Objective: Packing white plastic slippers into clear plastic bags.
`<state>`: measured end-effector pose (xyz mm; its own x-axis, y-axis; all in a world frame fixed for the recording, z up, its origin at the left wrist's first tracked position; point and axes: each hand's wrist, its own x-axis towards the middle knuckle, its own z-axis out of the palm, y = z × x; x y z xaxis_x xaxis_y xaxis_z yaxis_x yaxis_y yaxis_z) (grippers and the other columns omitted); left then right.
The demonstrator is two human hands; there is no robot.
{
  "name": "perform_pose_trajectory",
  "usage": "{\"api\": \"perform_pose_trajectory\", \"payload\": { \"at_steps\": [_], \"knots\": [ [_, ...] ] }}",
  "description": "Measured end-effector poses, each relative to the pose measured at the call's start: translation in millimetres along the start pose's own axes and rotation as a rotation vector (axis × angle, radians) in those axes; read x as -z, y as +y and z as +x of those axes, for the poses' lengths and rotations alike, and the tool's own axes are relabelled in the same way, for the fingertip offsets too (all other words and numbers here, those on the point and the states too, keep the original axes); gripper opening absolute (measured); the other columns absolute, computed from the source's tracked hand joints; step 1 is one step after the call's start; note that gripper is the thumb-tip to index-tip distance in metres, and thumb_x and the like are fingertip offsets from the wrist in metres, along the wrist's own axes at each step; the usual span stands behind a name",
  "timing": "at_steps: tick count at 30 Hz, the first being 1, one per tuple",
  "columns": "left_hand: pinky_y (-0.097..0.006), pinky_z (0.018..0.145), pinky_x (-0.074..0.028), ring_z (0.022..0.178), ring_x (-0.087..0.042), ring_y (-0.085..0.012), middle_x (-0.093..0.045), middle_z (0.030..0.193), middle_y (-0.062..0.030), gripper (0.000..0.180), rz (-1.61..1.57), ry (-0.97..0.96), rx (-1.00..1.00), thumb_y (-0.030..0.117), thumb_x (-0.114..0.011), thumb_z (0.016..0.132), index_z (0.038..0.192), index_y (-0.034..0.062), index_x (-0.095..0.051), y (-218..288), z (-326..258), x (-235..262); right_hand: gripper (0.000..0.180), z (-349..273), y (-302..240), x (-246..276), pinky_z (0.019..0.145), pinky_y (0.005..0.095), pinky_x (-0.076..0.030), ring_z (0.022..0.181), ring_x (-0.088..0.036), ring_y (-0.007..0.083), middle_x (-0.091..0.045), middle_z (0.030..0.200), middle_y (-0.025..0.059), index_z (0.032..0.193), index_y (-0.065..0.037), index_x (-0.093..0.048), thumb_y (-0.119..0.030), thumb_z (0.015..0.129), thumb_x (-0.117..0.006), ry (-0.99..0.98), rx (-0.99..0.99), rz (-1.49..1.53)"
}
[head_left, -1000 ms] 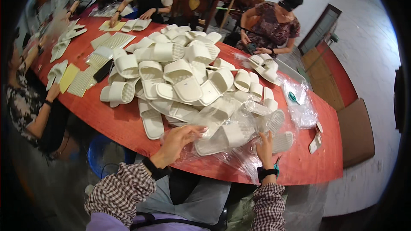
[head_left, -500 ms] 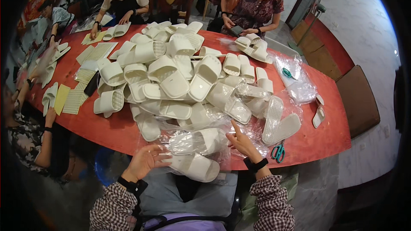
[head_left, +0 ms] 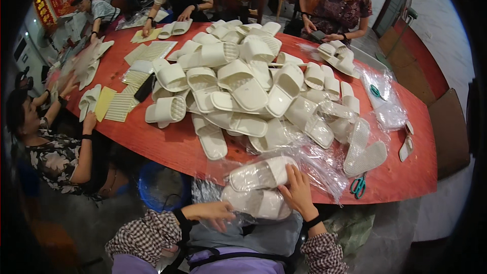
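- The right hand lies at the right end of the pair, nearest side of the heap, fingers over the upper slipper's end and thumb apart from them, lower down; it seems to steady the pair through the film.
- The left hand is blurred at the left end of the lower slipper, fingers loosely bent; whether it pinches the bag cannot be told.
- The pair lies in or under the clear bag, on the near side of the heap, the lower slipper reaching past the bench edge above the lap.
- The step in hand looks like settling the pair in its bag. The next move seems to call for the right hand to keep both slippers level while the left gets a sure hold of the slack film.
- Loose film spreads right of the pair, at the near right of the heap, and could cling or drag.
- Beyond it, still right of the heap, are a soles-up pair, with the near scissors by the bench edge.
- The heap fills the bench's middle and limits working room.
- Farther right of the heap lie flat bags with far scissors.
- Left of the heap are a dark case, sheets and a co-worker.
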<state>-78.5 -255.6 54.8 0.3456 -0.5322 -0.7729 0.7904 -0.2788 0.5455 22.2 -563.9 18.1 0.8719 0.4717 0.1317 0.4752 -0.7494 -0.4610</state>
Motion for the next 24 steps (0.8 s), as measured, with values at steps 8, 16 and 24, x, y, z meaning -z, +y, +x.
{"api": "perform_pose_trajectory", "payload": {
  "at_steps": [8,16,24],
  "knots": [
    [-0.037,0.089,-0.048,0.108,-0.062,-0.0299,-0.06,0.111,-0.0224,0.045,0.855,0.978,-0.656,0.022,-0.064,0.089,0.122,-0.0032,-0.047,-4.3,13.5,15.2,0.076,-5.4,-9.9,7.0,0.108,0.0471,-0.031,0.126,-0.04,0.0407,-0.041,0.143,0.0216,0.144,-0.001,-0.034,-0.034,0.083,-0.065,-0.048,-0.017,0.03],
    [-0.039,0.078,-0.052,0.091,-0.066,-0.036,-0.064,0.098,-0.025,0.064,0.486,0.665,-0.458,0.03,-0.064,0.091,0.132,-0.0042,-0.027,-4.9,41.1,25.4,0.077,-13.4,-9.7,-9.6,0.105,0.0512,-0.031,0.123,-0.039,0.0429,-0.04,0.145,0.0186,0.146,-0.005,-0.034,-0.034,0.082,-0.066,0.01,-0.078,0.014],
    [-0.032,0.094,-0.044,0.115,-0.05,-0.0188,-0.051,0.127,-0.0133,0.077,-0.351,0.228,-0.326,0.025,-0.072,0.087,0.144,0.002,-0.026,-28.5,42.0,13.8,0.078,-13.2,-9.9,-10.0,0.104,0.0508,-0.032,0.122,-0.04,0.0428,-0.04,0.144,0.0213,0.146,-0.005,-0.034,-0.034,0.081,-0.068,0.03,-0.074,-0.009]
  ]
}}
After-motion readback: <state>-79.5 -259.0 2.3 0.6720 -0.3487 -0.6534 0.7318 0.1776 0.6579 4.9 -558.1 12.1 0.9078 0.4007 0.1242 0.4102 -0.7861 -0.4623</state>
